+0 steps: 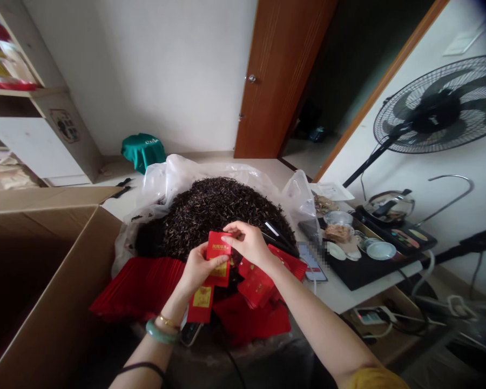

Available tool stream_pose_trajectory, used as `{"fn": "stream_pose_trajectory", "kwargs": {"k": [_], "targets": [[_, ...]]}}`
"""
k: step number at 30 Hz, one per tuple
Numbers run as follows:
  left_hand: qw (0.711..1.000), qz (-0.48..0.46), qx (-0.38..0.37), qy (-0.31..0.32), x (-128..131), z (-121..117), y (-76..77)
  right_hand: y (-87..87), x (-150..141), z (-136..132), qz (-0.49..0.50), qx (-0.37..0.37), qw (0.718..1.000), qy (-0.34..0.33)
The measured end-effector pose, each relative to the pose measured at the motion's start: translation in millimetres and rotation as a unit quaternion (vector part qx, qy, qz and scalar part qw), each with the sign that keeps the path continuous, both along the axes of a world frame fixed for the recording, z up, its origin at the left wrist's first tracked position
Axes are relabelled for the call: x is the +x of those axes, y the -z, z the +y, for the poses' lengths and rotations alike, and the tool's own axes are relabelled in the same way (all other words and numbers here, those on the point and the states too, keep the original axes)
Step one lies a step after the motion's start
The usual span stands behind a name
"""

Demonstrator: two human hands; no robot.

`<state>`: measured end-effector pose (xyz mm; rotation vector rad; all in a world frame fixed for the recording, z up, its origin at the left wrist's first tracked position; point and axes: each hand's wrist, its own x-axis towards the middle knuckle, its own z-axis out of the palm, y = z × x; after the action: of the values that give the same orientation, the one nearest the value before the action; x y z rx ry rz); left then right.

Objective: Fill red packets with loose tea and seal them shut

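Note:
A small red packet with gold lettering (215,248) is upright between my hands, over dark loose tea leaves (222,208). My left hand (195,266) is closed on its lower left side, thumb across the front. At the packet's top right corner, my right hand (247,242) pinches the edge. Just below hangs a red surface with a gold panel; I cannot tell if it is a second packet. Another gold-panelled packet (201,303) rests on a partly hidden device (191,334). Loose red packets (256,286) lie under my right forearm.
A tight row of red packets (140,286) stands left, beside an open cardboard box (44,302). Clear plastic (178,165) lines the tea heap. To the right, a side table (336,302) bears a phone (314,265), dishes and a kettle (389,205). A fan (437,111) stands behind.

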<state>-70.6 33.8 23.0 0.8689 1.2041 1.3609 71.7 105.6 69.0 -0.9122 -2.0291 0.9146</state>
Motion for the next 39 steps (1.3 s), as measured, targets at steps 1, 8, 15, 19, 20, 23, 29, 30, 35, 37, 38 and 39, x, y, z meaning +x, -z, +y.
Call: {"fn": "stream_pose_trajectory", "kwargs": {"k": [1,8,15,19,20,23,29,30,35,37,38,39], "targets": [[1.0,0.013,0.012,-0.009,-0.9,0.7,1.3,-1.7,0.9,-0.8,-0.008,0.043,0.999,-0.005],[0.997,0.057,0.018,-0.043,-0.8,-1.3,-0.9,-8.3,1.0,0.8,-0.056,0.01,0.998,-0.022],[1.0,-0.017,-0.019,0.013,-1.0,-4.8,-5.3,-3.4,-1.9,-4.8,-0.083,-0.046,0.995,-0.041],[0.993,-0.052,-0.058,0.085,-0.8,-4.9,0.3,-2.0,6.7,-5.6,-0.136,0.013,0.99,-0.024],[0.994,-0.053,-0.062,0.078,-0.2,-4.7,1.6,-0.7,14.0,-1.3,-0.167,0.027,0.986,0.001],[0.996,-0.05,-0.058,0.05,2.1,-4.2,3.3,9.8,49.2,21.3,-0.273,0.063,0.952,0.125],[0.997,-0.052,-0.054,0.025,6.6,-4.3,2.5,53.3,109.8,58.3,-0.424,0.026,0.872,0.245],[0.997,-0.051,-0.055,0.024,7.2,-4.3,2.5,59.0,113.0,60.6,-0.435,0.025,0.866,0.245],[0.996,-0.056,-0.068,0.029,9.5,-3.7,1.1,69.4,118.4,66.8,-0.446,0.033,0.868,0.216],[0.996,-0.05,-0.065,0.025,10.0,-3.5,-0.3,69.5,119.8,67.5,-0.446,0.036,0.873,0.193],[0.997,-0.048,-0.062,0.022,10.2,-3.6,-0.9,69.4,120.1,67.4,-0.448,0.036,0.874,0.184],[0.997,-0.046,-0.059,0.021,10.3,-3.8,-1.5,69.3,119.8,66.9,-0.452,0.035,0.874,0.177]]}}
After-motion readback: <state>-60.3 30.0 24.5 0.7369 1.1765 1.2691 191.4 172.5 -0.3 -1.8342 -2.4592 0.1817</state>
